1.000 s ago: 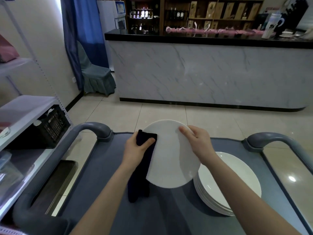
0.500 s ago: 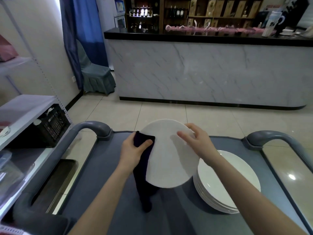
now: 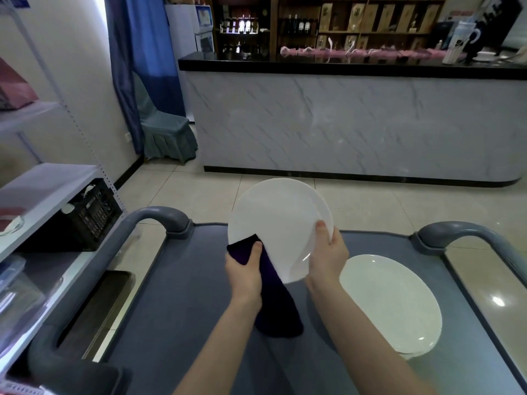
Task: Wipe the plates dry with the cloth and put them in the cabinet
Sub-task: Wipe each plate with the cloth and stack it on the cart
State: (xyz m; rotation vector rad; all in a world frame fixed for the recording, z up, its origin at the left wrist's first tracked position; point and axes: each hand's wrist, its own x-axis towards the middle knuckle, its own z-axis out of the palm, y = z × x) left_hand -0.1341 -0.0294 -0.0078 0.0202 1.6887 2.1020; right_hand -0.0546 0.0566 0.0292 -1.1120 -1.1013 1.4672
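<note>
Grey cart top (image 3: 182, 295): stack of round white plates (image 3: 390, 303) at right. Above, tilted white plate (image 3: 279, 223) gripped at rim by right hand (image 3: 328, 258); dark purple cloth (image 3: 273, 303) pinched against its lower edge by left hand (image 3: 245, 272).

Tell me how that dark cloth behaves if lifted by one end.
Likely floppy: the cloth hangs limp below the left hand. Probably light, since a thumb pinch holds it. Should mould to the plate, as it wraps its rim.
</note>
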